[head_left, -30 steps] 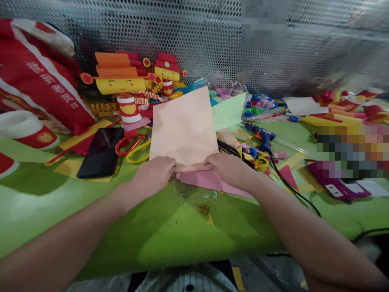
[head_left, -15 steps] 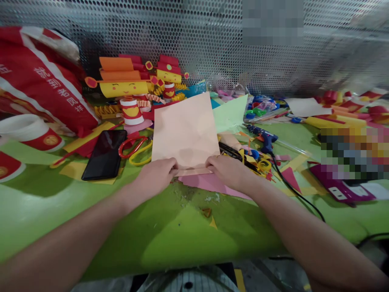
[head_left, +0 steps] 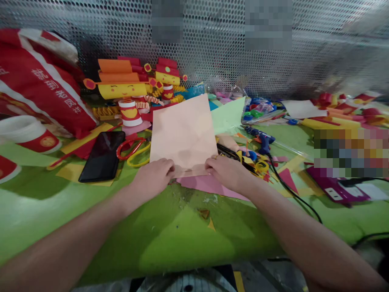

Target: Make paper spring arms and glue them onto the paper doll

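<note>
A pale pink sheet of paper (head_left: 184, 132) stands tilted up in the middle, with a narrow folded strip along its lower edge. My left hand (head_left: 154, 176) pinches the lower left corner, fingers closed. At the lower right corner my right hand (head_left: 226, 172) pinches the same edge, a ring on one finger. Under it lies a darker pink sheet (head_left: 209, 186). Scissors with red and yellow handles (head_left: 136, 152) rest left of the paper, beside a black phone (head_left: 103, 156).
Paper figures (head_left: 123, 89) stand behind at the left, near a red bag (head_left: 45, 81) and paper cups (head_left: 30, 132). To the right lie a blue glue gun (head_left: 263, 140) with its cable, paper scraps and a purple box (head_left: 337, 186). The green table (head_left: 170, 247) has small scraps near its front edge.
The whole view has shifted slightly. Both hands keep their grip on the lower edge of the paper, which looks much the same.
</note>
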Motion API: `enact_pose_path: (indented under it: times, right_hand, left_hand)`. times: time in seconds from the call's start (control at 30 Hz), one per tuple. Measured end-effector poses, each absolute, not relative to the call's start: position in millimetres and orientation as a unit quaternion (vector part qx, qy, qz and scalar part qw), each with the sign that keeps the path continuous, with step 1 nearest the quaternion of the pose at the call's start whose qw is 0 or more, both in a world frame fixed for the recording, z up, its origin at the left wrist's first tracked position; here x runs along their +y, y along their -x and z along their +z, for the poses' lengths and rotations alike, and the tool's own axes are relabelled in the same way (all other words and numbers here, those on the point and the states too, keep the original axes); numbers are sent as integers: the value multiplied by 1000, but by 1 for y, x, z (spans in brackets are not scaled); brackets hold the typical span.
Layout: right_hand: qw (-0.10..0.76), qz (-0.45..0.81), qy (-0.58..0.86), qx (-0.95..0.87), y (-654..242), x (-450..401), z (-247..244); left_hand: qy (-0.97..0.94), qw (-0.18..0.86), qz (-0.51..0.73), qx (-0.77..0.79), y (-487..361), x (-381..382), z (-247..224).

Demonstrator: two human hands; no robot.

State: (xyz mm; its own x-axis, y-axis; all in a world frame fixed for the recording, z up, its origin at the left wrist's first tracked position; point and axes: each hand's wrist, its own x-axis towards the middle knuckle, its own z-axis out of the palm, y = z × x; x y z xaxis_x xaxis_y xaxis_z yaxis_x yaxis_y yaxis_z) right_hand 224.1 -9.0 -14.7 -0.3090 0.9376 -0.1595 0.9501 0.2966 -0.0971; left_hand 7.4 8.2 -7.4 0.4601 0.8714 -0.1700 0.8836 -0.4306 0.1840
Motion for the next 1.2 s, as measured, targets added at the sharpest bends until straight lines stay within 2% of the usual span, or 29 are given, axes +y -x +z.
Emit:
enact_pose_path:
  times: [0.23,0.4,0.47,0.6,0.67,0.83,1.07,1.2]
  right_hand:
    - [15,-82,-587,805,-229,-8,-15]
    - [27,-26,-578,815,-228,-9,-14]
    - [28,-10,-565,825,-229,-9,-17]
    - [25,5,-570,822,-231,-8,-20]
    - [21,11,-570,821,-231,-7,-20]
    - [7,-14,-553,833,-231,-6,-19]
    - [-17,-97,-557,825,-237,-3,-17]
    - [-131,-61,-534,833,-245,-2,-9]
  left_hand:
    - [-841,168,-43,512,5,19,-2]
    - [-835,147,-72,525,7,20,3]
    - [-844,110,-70,520,6,18,4]
    - [-894,-30,-35,446,1,6,6]
    - [-913,-59,-52,401,-3,-2,6]
    - [-936,6,-105,337,-9,-9,-3]
    - [-938,21,-56,340,-11,-6,-9]
    - [-936,28,-49,347,-13,-7,-8]
